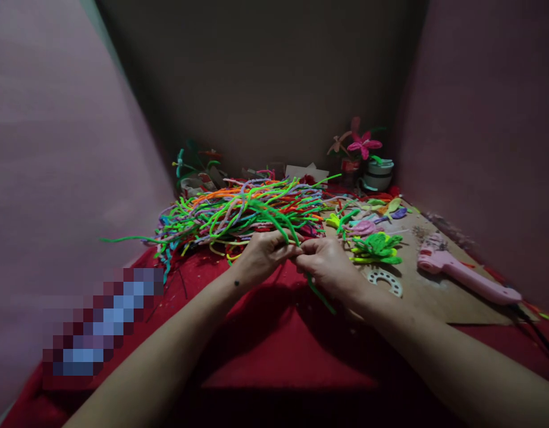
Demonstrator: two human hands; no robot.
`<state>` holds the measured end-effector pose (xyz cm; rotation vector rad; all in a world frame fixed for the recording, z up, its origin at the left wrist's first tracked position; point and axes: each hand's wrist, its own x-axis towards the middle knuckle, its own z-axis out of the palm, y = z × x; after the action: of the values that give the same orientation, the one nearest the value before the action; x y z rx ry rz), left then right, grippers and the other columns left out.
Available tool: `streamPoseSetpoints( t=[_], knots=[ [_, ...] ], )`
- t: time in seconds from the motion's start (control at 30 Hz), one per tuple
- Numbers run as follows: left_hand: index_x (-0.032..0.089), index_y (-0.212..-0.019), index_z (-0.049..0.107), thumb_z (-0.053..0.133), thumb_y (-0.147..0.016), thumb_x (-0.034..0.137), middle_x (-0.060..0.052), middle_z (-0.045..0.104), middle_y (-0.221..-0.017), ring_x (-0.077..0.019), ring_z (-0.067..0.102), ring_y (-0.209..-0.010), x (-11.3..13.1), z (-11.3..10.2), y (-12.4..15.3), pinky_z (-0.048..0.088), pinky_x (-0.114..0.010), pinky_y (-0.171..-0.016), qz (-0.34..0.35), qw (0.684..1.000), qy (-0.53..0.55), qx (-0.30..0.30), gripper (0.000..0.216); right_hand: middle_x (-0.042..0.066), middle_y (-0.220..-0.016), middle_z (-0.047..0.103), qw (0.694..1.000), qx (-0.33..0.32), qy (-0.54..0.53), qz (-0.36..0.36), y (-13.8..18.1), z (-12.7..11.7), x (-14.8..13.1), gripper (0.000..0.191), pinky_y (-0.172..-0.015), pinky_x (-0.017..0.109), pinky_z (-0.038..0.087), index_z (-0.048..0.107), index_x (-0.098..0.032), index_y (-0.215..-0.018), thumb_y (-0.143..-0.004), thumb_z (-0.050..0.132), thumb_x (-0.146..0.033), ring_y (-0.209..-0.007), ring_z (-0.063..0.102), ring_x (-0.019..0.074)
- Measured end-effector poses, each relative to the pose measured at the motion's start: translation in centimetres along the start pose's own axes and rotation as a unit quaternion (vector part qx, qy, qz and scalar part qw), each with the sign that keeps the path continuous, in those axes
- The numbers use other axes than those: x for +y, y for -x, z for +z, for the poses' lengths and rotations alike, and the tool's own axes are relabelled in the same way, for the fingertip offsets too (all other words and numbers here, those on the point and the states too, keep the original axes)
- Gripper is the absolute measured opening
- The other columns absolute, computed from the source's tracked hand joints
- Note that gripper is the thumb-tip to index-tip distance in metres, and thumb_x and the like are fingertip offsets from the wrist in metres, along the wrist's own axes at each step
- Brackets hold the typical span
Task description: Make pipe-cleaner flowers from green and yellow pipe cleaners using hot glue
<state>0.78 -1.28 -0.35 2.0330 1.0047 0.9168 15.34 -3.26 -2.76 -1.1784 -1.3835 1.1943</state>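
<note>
My left hand (264,254) and my right hand (326,265) meet over a red cloth (265,351), fingers pinched together on a green pipe cleaner (278,224). One end of it arches up and back toward the pile, the other end pokes out below my right hand. Just behind my hands lies a big heap of pipe cleaners (238,211) in green, orange, purple and yellow.
A brown board (439,291) at the right carries a pink glue gun (466,274), a green pipe-cleaner shape (377,247), a white curved piece (385,279) and small coloured bits. A pot with a pink pipe-cleaner flower (366,145) stands at the back. Walls close in on three sides.
</note>
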Motion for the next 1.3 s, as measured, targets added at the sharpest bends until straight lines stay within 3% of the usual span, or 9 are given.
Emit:
streamPoseSetpoints(
  t=[0.07, 0.2, 0.37, 0.5, 0.6, 0.77, 0.87, 1.07, 1.3],
  knots=[
    [0.017, -0.071, 0.068, 0.062, -0.073, 0.029, -0.001, 0.065, -0.07, -0.0127, 0.058, -0.068, -0.2, 0.2, 0.0, 0.043, -0.02, -0.063, 0.017, 1.0, 0.01, 0.022, 0.013, -0.005, -0.038, 0.044, 1.0, -0.002, 0.002, 0.006, 0.0, 0.0, -0.1, 0.014, -0.038, 0.02, 0.023, 0.056, -0.015, -0.045, -0.057, 0.053, -0.01, -0.037, 0.033, 0.0051],
    [0.016, -0.064, 0.061, 0.064, -0.072, 0.032, 0.003, 0.053, -0.049, -0.007, 0.044, -0.044, -0.2, 0.4, -0.1, 0.034, -0.019, -0.045, -0.042, 0.989, 0.104, 0.091, 0.018, -0.002, -0.046, 0.052, 0.997, -0.03, -0.067, 0.016, -0.2, 0.0, 0.0, 0.014, -0.044, 0.021, 0.03, 0.059, -0.014, -0.05, -0.063, 0.058, -0.018, -0.042, 0.041, 0.0062],
    [0.015, -0.069, 0.054, 0.063, -0.073, 0.032, 0.007, 0.047, -0.045, -0.0032, 0.034, -0.034, 0.0, 0.7, -0.4, 0.026, -0.018, -0.037, -0.104, 0.935, 0.296, 0.165, 0.02, -0.002, -0.051, 0.056, 0.994, -0.027, -0.106, -0.008, -0.1, 0.7, 0.0, 0.015, -0.041, 0.019, 0.034, 0.06, -0.013, -0.059, -0.067, 0.062, -0.025, -0.042, 0.045, 0.0056],
    [0.015, -0.066, 0.05, 0.064, -0.073, 0.031, 0.007, 0.047, -0.045, -0.0023, 0.035, -0.033, 0.1, 0.8, -0.5, 0.026, -0.016, -0.037, -0.11, 0.936, 0.286, 0.174, 0.023, -0.003, -0.054, 0.057, 0.978, -0.061, -0.191, 0.062, 0.3, 1.2, -0.1, 0.013, -0.042, 0.022, 0.045, 0.053, -0.016, -0.068, -0.07, 0.06, -0.027, -0.043, 0.054, 0.0096],
    [0.015, -0.067, 0.049, 0.062, -0.074, 0.032, 0.006, 0.048, -0.048, -0.0024, 0.036, -0.034, -0.2, 0.4, -0.5, 0.025, -0.016, -0.035, -0.12, 0.941, 0.288, 0.133, 0.023, -0.004, -0.053, 0.057, 0.972, -0.083, -0.208, 0.074, 0.4, 1.2, 0.0, 0.014, -0.034, 0.018, 0.04, 0.049, -0.017, -0.072, -0.073, 0.057, -0.028, -0.036, 0.05, 0.0076],
    [0.014, -0.082, 0.058, 0.064, -0.071, 0.03, 0.005, 0.051, -0.053, -0.0043, 0.04, -0.037, -0.7, -0.6, -0.6, 0.028, -0.018, -0.036, -0.116, 0.945, 0.304, -0.037, 0.02, -0.007, -0.047, 0.051, 0.978, -0.084, -0.187, 0.04, 0.2, 0.7, 0.0, 0.017, -0.027, 0.013, 0.02, 0.048, -0.017, -0.068, -0.076, 0.056, -0.03, -0.029, 0.033, 0.0021],
    [0.011, -0.074, 0.06, 0.063, -0.072, 0.029, 0.003, 0.051, -0.05, -0.0049, 0.043, -0.039, -0.7, -0.7, -0.5, 0.029, -0.018, -0.038, -0.109, 0.957, 0.261, -0.058, 0.018, -0.007, -0.046, 0.05, 0.976, -0.095, -0.19, 0.043, 0.1, 0.4, -0.1, 0.02, -0.028, 0.014, 0.019, 0.047, -0.017, -0.064, -0.075, 0.056, -0.03, -0.029, 0.031, 0.002],
    [0.014, -0.063, 0.054, 0.062, -0.073, 0.034, 0.005, 0.049, -0.044, -0.0047, 0.04, -0.037, -1.1, -0.8, -0.6, 0.028, -0.018, -0.039, -0.119, 0.962, 0.238, 0.064, 0.023, -0.007, -0.043, 0.046, 0.964, -0.135, -0.211, 0.085, 0.3, 0.5, 0.0, 0.019, -0.033, 0.017, 0.016, 0.056, -0.014, -0.076, -0.076, 0.055, -0.033, -0.03, 0.028, 0.0028],
    [0.016, -0.051, 0.045, 0.063, -0.071, 0.031, 0.006, 0.044, -0.038, -0.0052, 0.038, -0.034, -0.6, -0.8, -0.6, 0.026, -0.02, -0.037, -0.121, 0.971, 0.08, 0.188, 0.031, -0.007, -0.036, 0.041, 0.995, -0.076, -0.045, 0.044, 1.1, 1.4, -0.1, 0.018, -0.036, 0.018, 0.02, 0.055, -0.014, -0.059, -0.076, 0.049, -0.019, -0.032, 0.03, 0.0043]
  ],
)
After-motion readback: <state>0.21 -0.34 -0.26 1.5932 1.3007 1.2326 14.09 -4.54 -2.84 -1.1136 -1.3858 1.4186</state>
